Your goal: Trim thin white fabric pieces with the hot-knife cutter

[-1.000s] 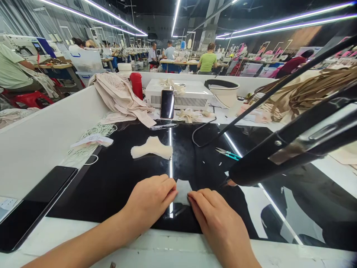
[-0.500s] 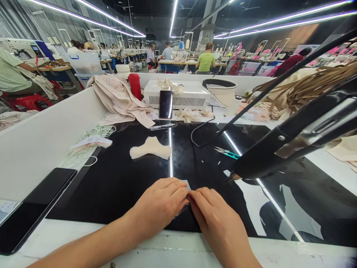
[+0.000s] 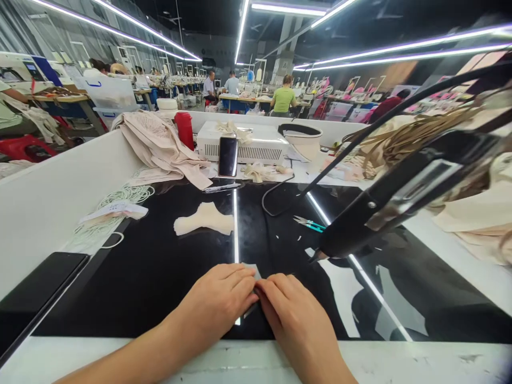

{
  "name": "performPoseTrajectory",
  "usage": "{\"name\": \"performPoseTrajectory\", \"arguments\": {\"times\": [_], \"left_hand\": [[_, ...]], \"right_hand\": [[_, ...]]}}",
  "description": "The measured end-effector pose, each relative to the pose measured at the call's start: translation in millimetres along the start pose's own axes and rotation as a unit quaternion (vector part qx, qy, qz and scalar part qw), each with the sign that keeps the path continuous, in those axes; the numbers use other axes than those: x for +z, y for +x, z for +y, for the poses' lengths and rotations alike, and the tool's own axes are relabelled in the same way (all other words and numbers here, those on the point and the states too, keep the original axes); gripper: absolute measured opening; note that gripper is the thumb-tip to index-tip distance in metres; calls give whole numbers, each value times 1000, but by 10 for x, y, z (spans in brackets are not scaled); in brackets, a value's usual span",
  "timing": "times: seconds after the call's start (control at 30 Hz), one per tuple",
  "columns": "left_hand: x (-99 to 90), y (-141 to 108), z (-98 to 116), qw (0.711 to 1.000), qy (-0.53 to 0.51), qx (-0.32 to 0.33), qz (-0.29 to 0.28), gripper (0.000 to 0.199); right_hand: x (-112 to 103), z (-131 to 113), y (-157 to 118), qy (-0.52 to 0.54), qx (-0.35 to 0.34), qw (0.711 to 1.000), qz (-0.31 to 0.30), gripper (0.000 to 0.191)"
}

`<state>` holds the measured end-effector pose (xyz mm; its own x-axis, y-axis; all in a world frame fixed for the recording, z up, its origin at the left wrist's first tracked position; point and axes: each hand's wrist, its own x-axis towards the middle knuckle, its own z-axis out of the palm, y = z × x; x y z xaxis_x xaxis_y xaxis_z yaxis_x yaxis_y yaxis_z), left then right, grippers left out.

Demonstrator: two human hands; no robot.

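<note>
My left hand [image 3: 224,296] and my right hand [image 3: 294,304] meet at the front of a glossy black work surface [image 3: 140,282]. Both are closed, fingertips pinched on a small light grey piece [image 3: 252,270] whose top corner shows between them. Most of that piece is hidden by the fingers, so its kind is unclear. Beyond the hands lies a cream, three-armed fabric piece [image 3: 205,218]. To the right, thread snips [image 3: 310,224] with teal handles lie by the tip of a black device on an arm [image 3: 356,224].
A black phone [image 3: 38,293] and pale green cord [image 3: 124,196] are at the left. Farther back stand another phone [image 3: 228,156], a white vented box [image 3: 244,144], a red cup [image 3: 184,130] and draped beige fabric [image 3: 156,144]. A cable [image 3: 276,210] curves across the surface.
The view has shifted, so the scene sits slightly farther left. Both hands stay together on the small grey piece, with little change in their grip.
</note>
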<state>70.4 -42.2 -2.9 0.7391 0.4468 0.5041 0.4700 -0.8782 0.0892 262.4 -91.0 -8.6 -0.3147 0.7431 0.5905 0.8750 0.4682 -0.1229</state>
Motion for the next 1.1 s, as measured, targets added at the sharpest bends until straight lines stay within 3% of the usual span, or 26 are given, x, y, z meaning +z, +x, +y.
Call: {"name": "performPoseTrajectory", "arguments": {"times": [0.1, 0.23, 0.33, 0.43, 0.5, 0.63, 0.7, 0.8, 0.87, 1.1], "left_hand": [[-6, -10, -12, 1000, -1, 6, 10, 33], [-51, -17, 1, 1000, -6, -4, 11, 40], [-70, -34, 14, 1000, -8, 8, 11, 36], [-52, -55, 11, 999, -10, 25, 25, 34], [-34, -63, 4, 999, -9, 31, 34, 35], [-17, -59, -11, 998, -1, 46, 38, 38], [-15, -55, -14, 998, 7, 50, 40, 40], [-17, -56, -3, 998, 16, 54, 39, 42], [-23, -60, 11, 998, 17, 55, 40, 44], [-12, -66, 27, 997, 27, 65, 20, 46]], "right_hand": [[-113, 23, 32, -3, -1, 999, 32, 24], [-376, 133, -9, -2, -18, 991, 130, 18], [-517, 280, -73, -3, 17, 970, 241, 30], [-562, 427, -34, 56, 119, 928, 350, 51], [-573, 497, 79, 120, 171, 915, 344, 71], [-610, 572, 397, 262, 184, 916, 241, 102], [-624, 587, 534, 353, 176, 895, 209, 94], [-620, 581, 669, 454, 173, 852, 196, 49], [-606, 548, 722, 487, 179, 831, 202, 30], [-507, 295, 839, 486, 175, 823, 237, 37]]}}
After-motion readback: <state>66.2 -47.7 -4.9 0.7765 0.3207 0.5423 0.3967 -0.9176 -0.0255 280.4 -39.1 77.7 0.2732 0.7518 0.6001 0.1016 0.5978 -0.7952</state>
